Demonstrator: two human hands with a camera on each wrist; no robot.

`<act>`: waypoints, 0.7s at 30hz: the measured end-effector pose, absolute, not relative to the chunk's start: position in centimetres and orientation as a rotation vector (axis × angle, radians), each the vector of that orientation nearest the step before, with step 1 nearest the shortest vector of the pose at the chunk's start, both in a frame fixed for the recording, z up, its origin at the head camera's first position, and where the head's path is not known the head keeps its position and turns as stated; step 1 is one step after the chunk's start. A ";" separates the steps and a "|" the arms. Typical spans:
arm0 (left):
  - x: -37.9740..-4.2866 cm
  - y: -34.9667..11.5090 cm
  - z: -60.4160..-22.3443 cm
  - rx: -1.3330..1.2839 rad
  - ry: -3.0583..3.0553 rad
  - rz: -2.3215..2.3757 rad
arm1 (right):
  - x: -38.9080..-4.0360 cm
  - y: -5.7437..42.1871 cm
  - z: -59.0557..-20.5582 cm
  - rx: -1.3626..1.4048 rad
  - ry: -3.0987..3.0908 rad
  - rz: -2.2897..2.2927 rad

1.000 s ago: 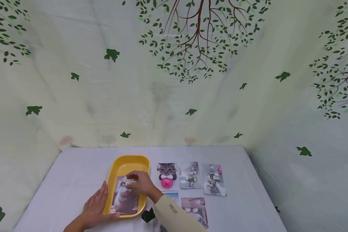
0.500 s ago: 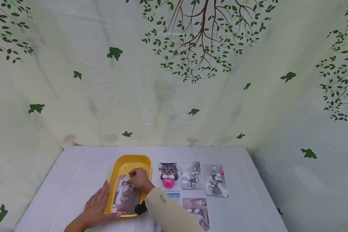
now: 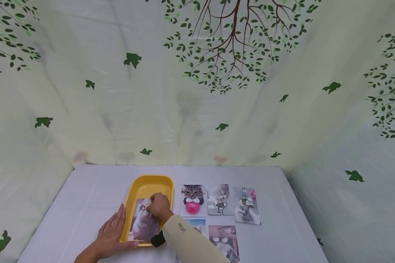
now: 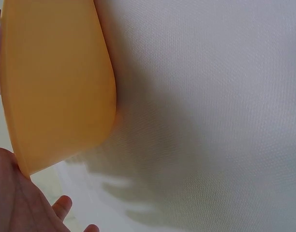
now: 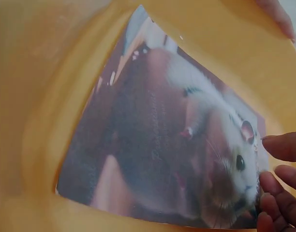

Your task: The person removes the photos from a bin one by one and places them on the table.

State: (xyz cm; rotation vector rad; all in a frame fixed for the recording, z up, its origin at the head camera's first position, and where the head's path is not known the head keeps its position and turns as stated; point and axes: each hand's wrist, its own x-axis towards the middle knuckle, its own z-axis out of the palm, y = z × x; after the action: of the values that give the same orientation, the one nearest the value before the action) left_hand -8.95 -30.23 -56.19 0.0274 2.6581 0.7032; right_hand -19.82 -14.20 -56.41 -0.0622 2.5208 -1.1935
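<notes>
A yellow tray [image 3: 151,181] stands on the white-covered table, with a glossy picture card of a hamster or mouse [image 3: 145,223] in its near part. My left hand [image 3: 112,232] rests against the tray's left side, fingers straight along the outer wall and thumb at the near rim. From the left wrist view, that hand [image 4: 22,203] is spread beside the tray's outer wall [image 4: 61,87]. My right hand [image 3: 160,207] pinches the card's far edge. In the right wrist view, the thumb and curled fingers [image 5: 283,145] meet the edge near the animal's head.
Right of the tray lie a cat card with a pink ball [image 3: 192,201], two greyish picture cards [image 3: 219,199] and a brownish one [image 3: 222,237]. A blue-topped card [image 3: 197,223] is partly under the right sleeve [image 3: 191,237]. A leaf-patterned cloth [image 3: 184,109] hangs behind the table.
My right hand's fingers have drawn together at the card's far edge, and its wrist has moved slightly left. The left hand keeps its place on the tray.
</notes>
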 end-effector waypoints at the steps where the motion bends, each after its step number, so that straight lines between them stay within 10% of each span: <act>1: -8.9 -30.2 -56.2 0.026 2.660 0.701 | -19.8 -14.2 -56.5 -0.058 2.515 -1.197; 21: -8.6 -30.3 -56.2 0.085 2.720 0.708 | -19.8 -14.2 -56.9 -0.191 2.345 -1.503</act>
State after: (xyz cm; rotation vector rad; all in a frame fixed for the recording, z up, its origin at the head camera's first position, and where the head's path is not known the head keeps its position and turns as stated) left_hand -8.63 -30.25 -56.19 0.0851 2.7202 0.7079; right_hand -19.84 -14.19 -56.86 -0.1909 2.3455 -1.5028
